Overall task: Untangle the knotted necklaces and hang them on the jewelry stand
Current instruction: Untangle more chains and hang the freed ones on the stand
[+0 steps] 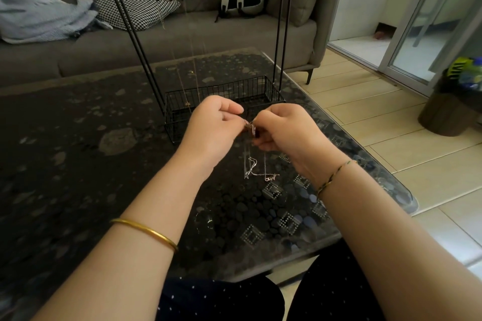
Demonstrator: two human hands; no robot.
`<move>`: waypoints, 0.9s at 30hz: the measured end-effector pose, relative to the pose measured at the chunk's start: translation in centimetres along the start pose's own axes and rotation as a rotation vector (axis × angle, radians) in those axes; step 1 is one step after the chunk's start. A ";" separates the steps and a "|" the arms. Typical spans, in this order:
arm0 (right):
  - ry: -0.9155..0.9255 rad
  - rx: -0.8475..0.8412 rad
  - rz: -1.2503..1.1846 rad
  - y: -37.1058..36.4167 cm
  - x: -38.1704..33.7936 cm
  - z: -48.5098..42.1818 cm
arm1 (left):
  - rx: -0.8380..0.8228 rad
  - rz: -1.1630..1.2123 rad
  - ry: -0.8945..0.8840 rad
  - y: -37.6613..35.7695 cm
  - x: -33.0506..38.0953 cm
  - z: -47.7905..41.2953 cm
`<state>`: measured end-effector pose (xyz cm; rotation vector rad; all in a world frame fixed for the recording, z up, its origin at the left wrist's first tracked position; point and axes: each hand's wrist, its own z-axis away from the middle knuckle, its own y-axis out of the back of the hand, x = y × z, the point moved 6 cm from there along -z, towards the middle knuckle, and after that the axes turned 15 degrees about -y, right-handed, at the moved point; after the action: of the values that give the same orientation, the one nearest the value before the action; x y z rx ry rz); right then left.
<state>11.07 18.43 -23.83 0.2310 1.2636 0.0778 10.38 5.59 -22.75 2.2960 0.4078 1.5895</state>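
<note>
I watch my left hand (214,125) and right hand (287,133) pinch the knotted necklaces (250,127) in curled fingers (232,107) over the desk (78,138), toward its right edge, just before the jewelry stand (227,91).

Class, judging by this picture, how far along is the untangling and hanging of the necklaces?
Done: at least one thin chain already hangs from the jewelry stand. In hand: left hand and right hand pinch a knotted silver necklace, its tail trailing onto the glass table. Left: loosen that knot and hang it.
</note>
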 end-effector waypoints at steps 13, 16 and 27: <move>-0.016 0.007 0.042 0.2 0.3 -0.2 | 0.013 -0.097 0.109 -0.1 0.2 0.2; -0.029 0.000 0.028 0.1 0.5 -0.4 | 0.137 0.369 0.418 -0.3 -0.6 1.0; -0.051 0.010 -0.063 -0.2 0.4 -0.3 | 0.092 0.700 0.467 -0.4 -0.9 1.3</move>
<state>10.92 18.32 -24.29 0.2001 1.2196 0.0111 11.23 5.43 -24.08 2.2423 -0.2771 2.4952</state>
